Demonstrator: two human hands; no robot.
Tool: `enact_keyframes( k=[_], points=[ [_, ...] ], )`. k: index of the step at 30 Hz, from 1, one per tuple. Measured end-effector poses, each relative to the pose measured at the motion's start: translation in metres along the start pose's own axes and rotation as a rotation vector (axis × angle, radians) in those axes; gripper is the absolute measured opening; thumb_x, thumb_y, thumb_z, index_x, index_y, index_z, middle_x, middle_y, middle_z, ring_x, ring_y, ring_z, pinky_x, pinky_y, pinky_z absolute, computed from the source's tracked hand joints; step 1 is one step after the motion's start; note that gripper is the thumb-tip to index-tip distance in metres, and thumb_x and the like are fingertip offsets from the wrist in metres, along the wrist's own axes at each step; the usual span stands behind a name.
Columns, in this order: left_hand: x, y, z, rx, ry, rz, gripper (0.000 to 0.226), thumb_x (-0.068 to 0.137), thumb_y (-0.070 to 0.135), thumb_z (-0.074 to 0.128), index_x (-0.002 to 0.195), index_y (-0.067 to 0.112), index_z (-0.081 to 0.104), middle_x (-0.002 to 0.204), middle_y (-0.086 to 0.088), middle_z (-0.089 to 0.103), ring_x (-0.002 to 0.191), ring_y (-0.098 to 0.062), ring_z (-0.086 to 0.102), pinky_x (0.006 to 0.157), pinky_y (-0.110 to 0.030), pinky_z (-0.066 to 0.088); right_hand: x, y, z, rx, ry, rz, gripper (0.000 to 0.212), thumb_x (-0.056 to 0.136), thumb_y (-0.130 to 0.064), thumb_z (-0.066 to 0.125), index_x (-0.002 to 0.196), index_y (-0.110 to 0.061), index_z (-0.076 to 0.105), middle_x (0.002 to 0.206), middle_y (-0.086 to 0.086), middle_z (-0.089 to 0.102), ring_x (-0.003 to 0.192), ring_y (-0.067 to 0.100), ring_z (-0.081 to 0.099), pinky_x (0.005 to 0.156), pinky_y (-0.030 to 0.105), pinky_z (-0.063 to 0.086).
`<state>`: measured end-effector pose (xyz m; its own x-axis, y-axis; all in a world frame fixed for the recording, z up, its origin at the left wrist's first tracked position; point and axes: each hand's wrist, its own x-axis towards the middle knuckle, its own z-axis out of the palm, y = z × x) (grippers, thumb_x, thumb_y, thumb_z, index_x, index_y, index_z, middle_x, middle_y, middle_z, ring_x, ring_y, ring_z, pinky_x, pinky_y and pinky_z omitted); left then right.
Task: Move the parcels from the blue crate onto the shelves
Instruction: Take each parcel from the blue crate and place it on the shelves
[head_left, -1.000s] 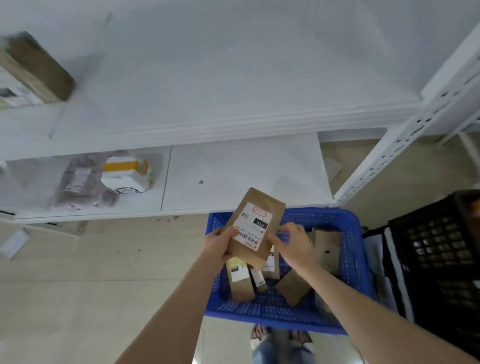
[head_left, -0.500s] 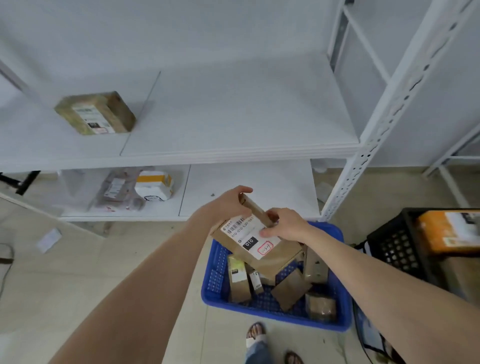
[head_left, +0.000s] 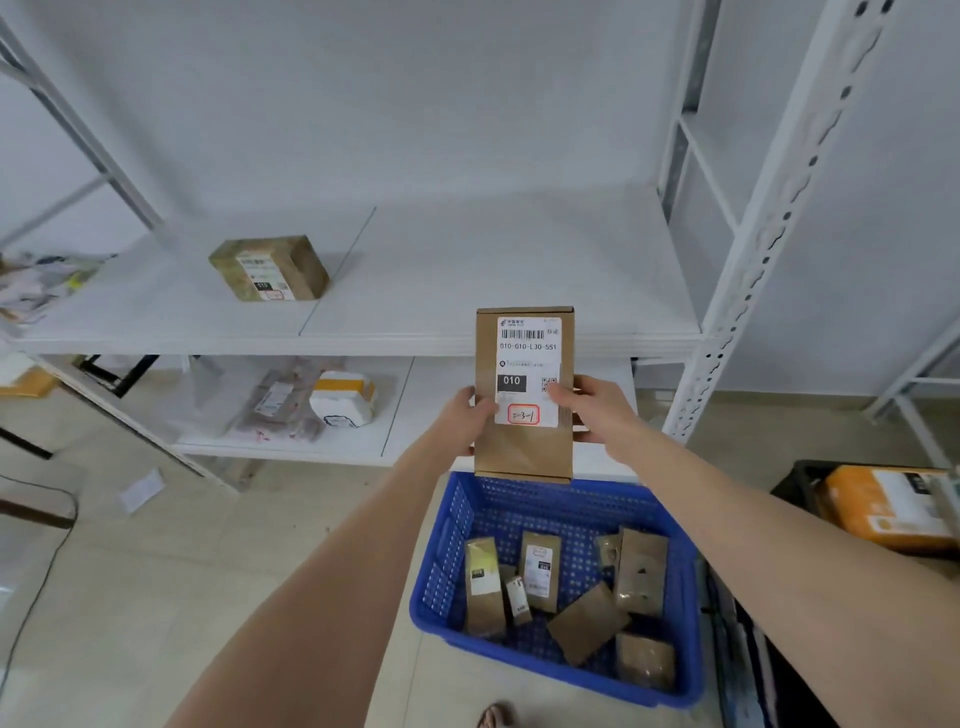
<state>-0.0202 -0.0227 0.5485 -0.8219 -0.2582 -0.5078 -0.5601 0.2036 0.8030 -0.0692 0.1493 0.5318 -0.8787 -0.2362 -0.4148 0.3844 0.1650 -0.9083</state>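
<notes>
Right now I hold one flat brown cardboard parcel with a white label (head_left: 523, 452) up in the middle of the frame, just above the far rim of the blue plastic crate (head_left: 447, 551). My left hand (head_left: 465, 421) grips its left edge and my right hand (head_left: 592, 410) grips its right edge. Both thumbs lie on the front and my other fingers are curled round behind it. The label faces me, so I think I am at the step of reading it to find where this parcel goes.

Next I think I must reach forward and lay it on a shelf. The upper white shelf board (head_left: 493, 270) shows right behind the top of the parcel, and it has lots of bare room in the middle. I would need to lift the parcel over the front edge of that board and set it down flat.

A brown taped box (head_left: 270, 267) sits on that board toward the upper left, well apart from my parcel. The white metal post with holes (head_left: 753, 260) stands on the right, so I should not swing that way. On the lower white shelf board (head_left: 426, 410), left of my hands, lie a clear bag parcel (head_left: 275, 405) and a white and yellow packet (head_left: 343, 397). Several small brown parcels (head_left: 540, 571) lie in the crate at the bottom, so a lot of the job is left. At the right edge a black crate (head_left: 800, 478) holds an orange parcel (head_left: 883, 506).
</notes>
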Motion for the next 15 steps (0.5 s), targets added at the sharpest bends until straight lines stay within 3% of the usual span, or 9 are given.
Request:
enact_keyframes(
  k=[5, 12, 15],
  points=[
    [-0.017, 0.002, -0.012, 0.043, -0.043, 0.094, 0.041, 0.101, 0.022, 0.043, 0.140, 0.013, 0.042, 0.129, -0.008, 0.058, 0.112, -0.026, 0.058, 0.092, -0.042, 0.051, -0.013, -0.008, -0.002, 0.026, -0.006, 0.012, 0.029, 0.095, -0.028, 0.058, 0.120, -0.013, 0.057, 0.101, 0.002, 0.067, 0.089, 0.021, 0.064, 0.071, 0.033, 0.054],
    [-0.025, 0.004, -0.037, 0.106, -0.046, 0.149, 0.039, 0.102, 0.021, 0.039, 0.141, 0.015, 0.044, 0.125, -0.008, 0.061, 0.111, -0.027, 0.058, 0.093, -0.044, 0.051, -0.023, -0.019, 0.017, 0.039, 0.002, 0.013, 0.026, 0.096, -0.029, 0.055, 0.119, -0.015, 0.056, 0.102, 0.002, 0.067, 0.084, 0.017, 0.063, 0.064, 0.031, 0.051],
    [-0.027, 0.004, -0.049, 0.107, -0.054, 0.167, 0.039, 0.102, 0.021, 0.038, 0.141, 0.017, 0.045, 0.124, -0.007, 0.061, 0.108, -0.025, 0.059, 0.090, -0.041, 0.052, -0.029, -0.024, 0.029, 0.060, 0.004, 0.013, 0.028, 0.097, -0.028, 0.055, 0.121, -0.014, 0.055, 0.102, 0.002, 0.066, 0.087, 0.019, 0.063, 0.070, 0.033, 0.051]
  ],
)
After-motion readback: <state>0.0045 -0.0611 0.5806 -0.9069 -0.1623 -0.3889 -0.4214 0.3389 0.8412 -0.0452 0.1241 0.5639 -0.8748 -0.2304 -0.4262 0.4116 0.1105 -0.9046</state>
